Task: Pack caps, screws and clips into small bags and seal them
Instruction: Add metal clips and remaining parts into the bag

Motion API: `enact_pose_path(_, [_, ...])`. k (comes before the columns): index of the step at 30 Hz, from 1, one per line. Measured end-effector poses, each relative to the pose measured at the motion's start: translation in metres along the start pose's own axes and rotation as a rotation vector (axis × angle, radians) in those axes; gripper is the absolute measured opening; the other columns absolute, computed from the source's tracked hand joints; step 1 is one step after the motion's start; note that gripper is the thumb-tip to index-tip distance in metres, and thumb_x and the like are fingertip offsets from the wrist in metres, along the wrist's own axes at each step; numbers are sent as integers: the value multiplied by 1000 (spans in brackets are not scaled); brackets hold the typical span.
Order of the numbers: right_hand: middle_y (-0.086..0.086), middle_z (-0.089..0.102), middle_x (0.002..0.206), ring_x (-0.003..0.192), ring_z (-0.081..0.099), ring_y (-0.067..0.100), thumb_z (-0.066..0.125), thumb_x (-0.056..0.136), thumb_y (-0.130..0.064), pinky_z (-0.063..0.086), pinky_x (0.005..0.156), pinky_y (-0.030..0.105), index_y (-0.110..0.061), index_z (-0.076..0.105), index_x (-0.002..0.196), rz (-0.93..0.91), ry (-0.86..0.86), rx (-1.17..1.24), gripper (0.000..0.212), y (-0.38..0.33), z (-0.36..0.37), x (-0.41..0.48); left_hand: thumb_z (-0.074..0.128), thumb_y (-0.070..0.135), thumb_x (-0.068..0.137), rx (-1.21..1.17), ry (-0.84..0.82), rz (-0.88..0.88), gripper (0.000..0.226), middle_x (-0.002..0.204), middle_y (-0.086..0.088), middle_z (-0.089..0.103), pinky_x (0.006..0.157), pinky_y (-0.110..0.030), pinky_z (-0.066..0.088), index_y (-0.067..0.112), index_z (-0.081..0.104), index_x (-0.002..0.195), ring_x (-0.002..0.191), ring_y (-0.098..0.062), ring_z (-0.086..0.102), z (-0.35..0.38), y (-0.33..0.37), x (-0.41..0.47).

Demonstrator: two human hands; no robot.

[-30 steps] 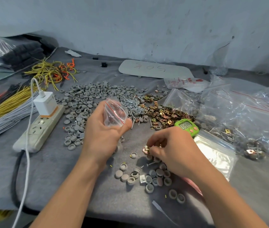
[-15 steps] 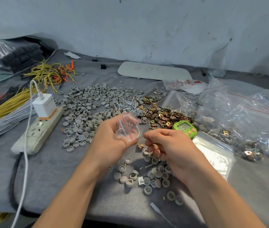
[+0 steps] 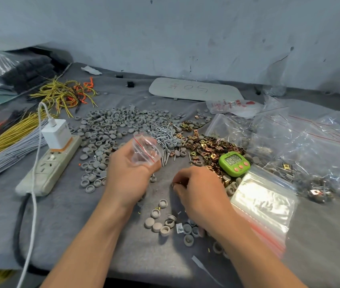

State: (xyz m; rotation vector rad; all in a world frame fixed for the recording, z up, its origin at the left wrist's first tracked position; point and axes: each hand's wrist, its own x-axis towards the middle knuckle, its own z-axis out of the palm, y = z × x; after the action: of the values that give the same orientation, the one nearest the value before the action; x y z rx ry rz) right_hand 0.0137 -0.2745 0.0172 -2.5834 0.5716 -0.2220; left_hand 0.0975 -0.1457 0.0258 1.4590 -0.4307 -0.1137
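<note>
Left grip (image 3: 129, 175) curls round a small zip bag (image 3: 146, 150) at its 12 o'clock; right grip (image 3: 200, 192) pinches a brass clip (image 3: 176, 183) above the counter (image 3: 81, 225), loose caps (image 3: 158, 223) at 6 o'clock.

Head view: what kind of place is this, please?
Probably a small packing workshop: loose piles of caps, screws and clips on a cloth-covered bench, stacked bags and a timer.

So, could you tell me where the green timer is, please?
In the head view the green timer sits right of centre, beside the brass clip pile, just beyond the stack of empty bags.
</note>
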Motion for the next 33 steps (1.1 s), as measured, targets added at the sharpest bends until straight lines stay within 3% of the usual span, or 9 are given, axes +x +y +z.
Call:
enact_pose_path(2, [-15, 74, 82, 75, 67, 7, 65, 100, -29, 57, 75, 27, -30, 80, 94, 19, 30, 190, 16, 3, 1, 1, 75, -13, 81, 11, -32, -1, 39, 83, 14, 76, 66, -9, 50, 26, 77, 91, 78, 4, 69, -1, 0, 0])
enact_pose_path(4, [-11, 71, 65, 54, 56, 8, 66, 100, -31, 47, 55, 20, -31, 79, 79, 65, 32, 483, 24, 5, -2, 1, 77, -10, 80, 30, -58, 5, 43, 89, 11, 78, 70, -10, 50, 31, 78, 89, 85, 1, 71, -2, -1, 1])
enact_pose_path(6, [4, 73, 68, 53, 47, 14, 66, 100, -26, 39, 52, 24, -24, 81, 78, 109, 4, 786, 27, 6, -7, 1, 78, -9, 81, 45, -99, 12, 41, 90, 8, 77, 72, -12, 51, 31, 78, 90, 88, -3, 71, -3, -1, 1])
enact_pose_path(10, [13, 78, 85, 58, 57, 14, 58, 103, -10, 41, 53, 23, -12, 82, 82, 164, -132, 1192, 32, 3, -11, -1, 79, -2, 82, 45, -221, -10, 35, 89, 6, 76, 74, -18, 55, 31, 77, 95, 87, -5, 72, -6, 1, -2])
enact_pose_path(13, [19, 78, 89, 59, 61, 13, 63, 100, -10, 45, 52, 20, -3, 80, 86, 164, -153, 1216, 23, 3, -12, -2, 85, -3, 73, 1, -290, -34, 37, 83, 6, 74, 78, -26, 60, 26, 77, 95, 86, -13, 73, -7, 3, -5])
enact_pose_path(18, [18, 78, 87, 63, 69, 15, 65, 99, -9, 51, 54, 20, -7, 82, 82, 147, -187, 1180, 24, 3, -19, -3, 84, -5, 72, -35, -264, -86, 36, 80, 6, 73, 70, -13, 52, 23, 77, 93, 80, -7, 71, -7, 3, -6])
enact_pose_path(21, [16, 79, 86, 69, 72, 20, 60, 96, 7, 56, 58, 22, -11, 83, 84, 143, -191, 1193, 32, 5, -24, -4, 84, 3, 66, -60, -270, -174, 41, 89, 5, 78, 72, -10, 51, 18, 75, 103, 87, -5, 74, -7, 3, -5])
enact_pose_path(27, [2, 81, 97, 80, 70, 10, 74, 82, 12, 57, 69, 20, -26, 85, 99, -73, -113, 1033, 43, 5, -31, -10, 83, 13, 71, -36, -371, -337, 37, 109, 2, 79, 105, -40, 44, 26, 80, 105, 108, -12, 72, -8, 7, -5])
enact_pose_path(33, [6, 80, 85, 73, 69, 8, 81, 80, 4, 55, 66, 21, -24, 85, 95, -81, -61, 1017, 33, 7, -31, -11, 89, 19, 70, -108, -347, -390, 40, 107, -13, 77, 112, -50, 43, 14, 78, 108, 106, -28, 72, -10, 1, -4])
